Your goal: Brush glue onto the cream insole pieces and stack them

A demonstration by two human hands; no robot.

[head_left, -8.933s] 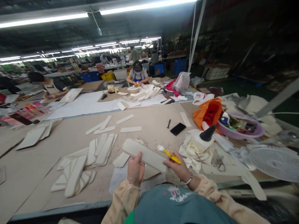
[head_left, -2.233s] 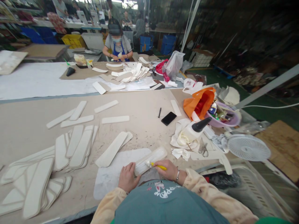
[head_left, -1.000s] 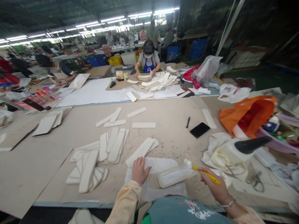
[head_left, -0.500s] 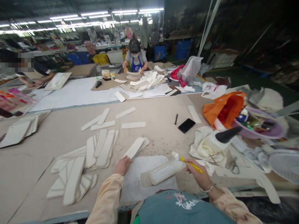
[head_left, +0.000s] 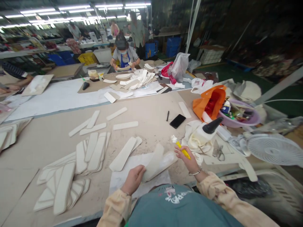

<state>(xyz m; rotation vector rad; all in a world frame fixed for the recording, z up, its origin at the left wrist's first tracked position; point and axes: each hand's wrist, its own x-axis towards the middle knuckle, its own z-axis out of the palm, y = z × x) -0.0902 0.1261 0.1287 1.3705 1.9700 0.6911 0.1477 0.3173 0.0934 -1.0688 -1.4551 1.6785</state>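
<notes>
My left hand (head_left: pixel 133 179) is closed on the near end of a long cream foam strip (head_left: pixel 153 162), which it lifts at a slant over a glue-wet strip (head_left: pixel 167 160) lying on a white sheet (head_left: pixel 123 176). My right hand (head_left: pixel 188 159) grips a yellow-handled brush (head_left: pixel 180 146), its white bristles pointing up and away, just right of the strips. A white glue bottle with a black nozzle (head_left: pixel 205 131) lies on crumpled rags right behind that hand.
Cream strips lie fanned in piles (head_left: pixel 78 164) to the left and singly (head_left: pixel 125 125) further out. A black phone (head_left: pixel 177 121), a pen, an orange bag (head_left: pixel 208 101), a purple bowl (head_left: pixel 239 115), scissors (head_left: pixel 219 153) and a white fan (head_left: pixel 274 148) crowd the right. A person in a blue apron (head_left: pixel 124 56) works at the far table.
My left hand picked a dry strip from the table and brought it up over the glued strip. My right hand raised the brush off the strip.
</notes>
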